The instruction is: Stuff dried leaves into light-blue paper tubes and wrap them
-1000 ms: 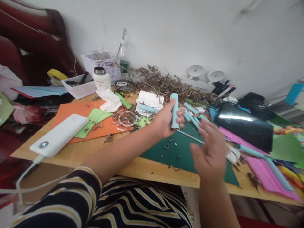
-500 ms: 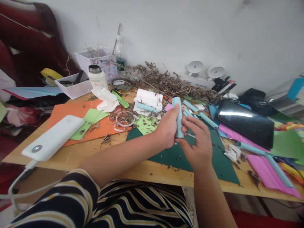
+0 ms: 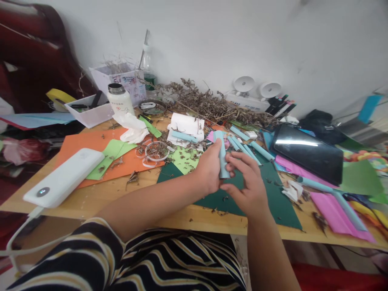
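Observation:
My left hand (image 3: pixel 209 166) is wrapped around a light blue paper roll (image 3: pixel 221 150) and holds it upright above a dark green sheet (image 3: pixel 273 194). My right hand (image 3: pixel 247 184) has its fingers curled against the lower part of the same roll, thumb underneath. Several more thin blue paper rolls (image 3: pixel 244 146) lie on the table just behind my hands.
A white power bank (image 3: pixel 64 177) with a cable lies at the left on the wooden table (image 3: pixel 100 196). Orange and green sheets (image 3: pixel 118 153), a white bottle (image 3: pixel 119 99), tape rings (image 3: pixel 156 150), dried twigs (image 3: pixel 209 103), a black tablet (image 3: pixel 307 151) and pink paper (image 3: pixel 332 208) crowd the surface.
My right hand came in from the lower right, where it hung open and blurred, and closed its fingers on the blue roll that my left hand keeps holding.

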Motion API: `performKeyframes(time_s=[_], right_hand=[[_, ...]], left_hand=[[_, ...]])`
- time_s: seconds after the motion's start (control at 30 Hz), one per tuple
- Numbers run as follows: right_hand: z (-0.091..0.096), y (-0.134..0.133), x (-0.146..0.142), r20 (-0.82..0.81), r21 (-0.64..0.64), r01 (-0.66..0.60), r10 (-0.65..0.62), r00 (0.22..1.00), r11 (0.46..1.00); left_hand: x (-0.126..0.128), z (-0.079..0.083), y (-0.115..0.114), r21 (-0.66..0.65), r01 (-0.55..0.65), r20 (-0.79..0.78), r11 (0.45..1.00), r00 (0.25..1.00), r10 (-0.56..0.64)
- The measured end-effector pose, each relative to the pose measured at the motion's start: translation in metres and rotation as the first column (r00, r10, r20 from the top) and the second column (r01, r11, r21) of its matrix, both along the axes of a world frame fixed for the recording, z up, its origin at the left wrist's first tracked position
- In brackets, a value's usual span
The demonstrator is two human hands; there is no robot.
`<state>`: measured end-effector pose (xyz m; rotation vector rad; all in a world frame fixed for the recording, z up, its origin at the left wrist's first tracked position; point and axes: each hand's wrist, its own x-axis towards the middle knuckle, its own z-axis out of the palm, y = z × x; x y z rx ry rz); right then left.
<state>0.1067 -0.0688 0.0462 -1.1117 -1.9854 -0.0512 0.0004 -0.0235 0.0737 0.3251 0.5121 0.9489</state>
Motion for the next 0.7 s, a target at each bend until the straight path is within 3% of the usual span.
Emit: performKeyframes(time_s=[0.13,0.33,0.53,0.63,0.7], right_hand=[[-0.003,-0.003,0.005,0.004,-0.098,-0.059,0.06,0.998,0.993],[-0.012,-0.002,0.0,-0.035,-0.017,0.065,-0.065,0.997,0.998],[-0.016,-0.002,-0.005,-0.05,-0.026,0.069,-0.07,0.996,0.997],[-0.022,-0.006,0.005,-0.066,-0.058,0.019,-0.023,0.998,0.998],[-0.032,-0.012,0.017,-0.065,-0.049,0.038,-0.041,0.997,0.998]], left_hand=[[-0.001,-0.002,0.004,-0.086,0.014,0.022,0.996,1.0,-0.012],[0.004,-0.01,0.004,-0.078,-0.021,0.029,0.997,0.999,0.024],[0.007,-0.017,0.002,-0.066,-0.07,-0.015,0.995,0.997,0.069],[0.005,-0.018,0.001,0.013,0.005,-0.062,1.0,0.998,-0.004],[0.001,-0.02,0.001,0.177,0.074,-0.144,0.981,0.988,-0.049]])
